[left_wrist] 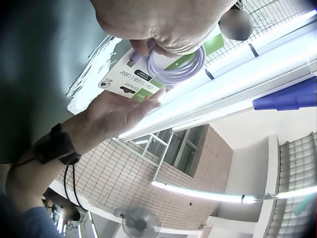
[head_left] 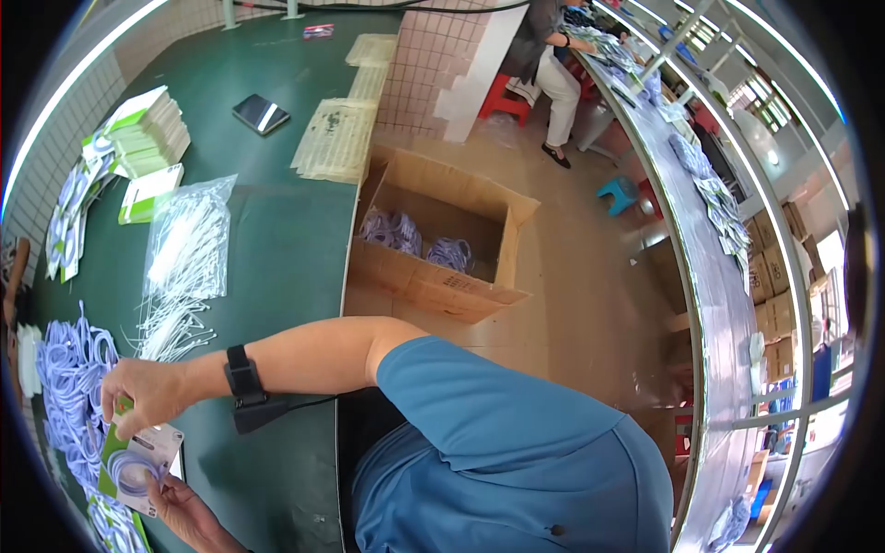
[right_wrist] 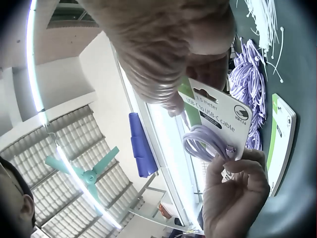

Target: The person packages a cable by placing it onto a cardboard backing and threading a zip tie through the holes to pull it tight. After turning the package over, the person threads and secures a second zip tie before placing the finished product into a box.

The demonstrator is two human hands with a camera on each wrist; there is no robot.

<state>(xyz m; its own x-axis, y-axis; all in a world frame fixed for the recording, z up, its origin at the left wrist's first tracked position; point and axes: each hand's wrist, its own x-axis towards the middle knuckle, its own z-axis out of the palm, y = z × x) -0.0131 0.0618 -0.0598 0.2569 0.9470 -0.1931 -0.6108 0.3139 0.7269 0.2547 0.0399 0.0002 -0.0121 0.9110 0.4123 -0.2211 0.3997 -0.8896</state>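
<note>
My right hand (head_left: 152, 392) holds a white and green cable card (head_left: 168, 444) by its end near the hanging hole. Against the card's front lies a coiled lilac USB cable (right_wrist: 203, 141). The thumb and fingers of my left hand (right_wrist: 237, 193) pinch the cable by its connector end, at the card's opposite end. In the left wrist view the card's print (left_wrist: 130, 82) reads USB-C to USB-C cable. A heap of lilac cables (head_left: 74, 387) lies just beyond my hands. Beside it, near my left hand, are carded cables (head_left: 115, 525).
Loose white ties (head_left: 171, 332) spill from a clear bag (head_left: 189, 240) on the green table (head_left: 267, 212). Farther right stand a stack of cards (head_left: 147, 138) and a phone (head_left: 261, 114). An open carton (head_left: 461, 290) with cable bundles sits beside the table. Another person (head_left: 558, 83) is at a far bench.
</note>
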